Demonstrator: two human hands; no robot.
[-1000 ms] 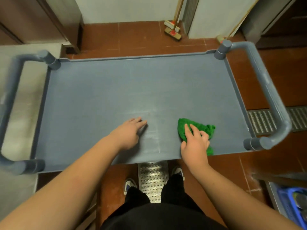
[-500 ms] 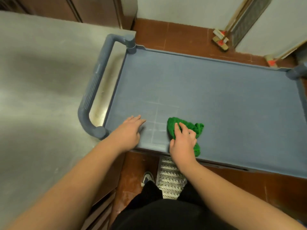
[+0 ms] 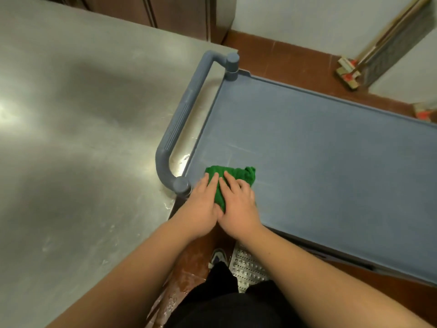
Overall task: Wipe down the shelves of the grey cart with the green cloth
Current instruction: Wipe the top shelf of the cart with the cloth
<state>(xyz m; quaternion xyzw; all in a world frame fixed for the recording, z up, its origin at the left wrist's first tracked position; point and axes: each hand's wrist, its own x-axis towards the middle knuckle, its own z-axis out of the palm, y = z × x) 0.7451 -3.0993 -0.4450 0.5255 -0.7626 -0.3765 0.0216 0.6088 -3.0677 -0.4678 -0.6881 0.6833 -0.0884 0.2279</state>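
The grey cart's top shelf (image 3: 319, 150) fills the right half of the view, its tubular handle (image 3: 182, 119) at the left end. A crumpled green cloth (image 3: 233, 175) lies in the shelf's near left corner. My left hand (image 3: 202, 204) and my right hand (image 3: 237, 204) rest side by side on it, palms down, fingers flat, pressing it onto the shelf. Most of the cloth's near part is hidden under the hands. The lower shelves are out of sight.
A stainless steel counter (image 3: 82, 150) stands directly left of the cart handle. Red floor tiles and a perforated metal drain cover (image 3: 248, 268) lie below, by my shoe. Broom heads (image 3: 347, 72) lean at the far wall.
My right hand slid the cloth left to the shelf's corner by the handle. My left hand came onto the cloth beside it. The view turned left toward the counter.
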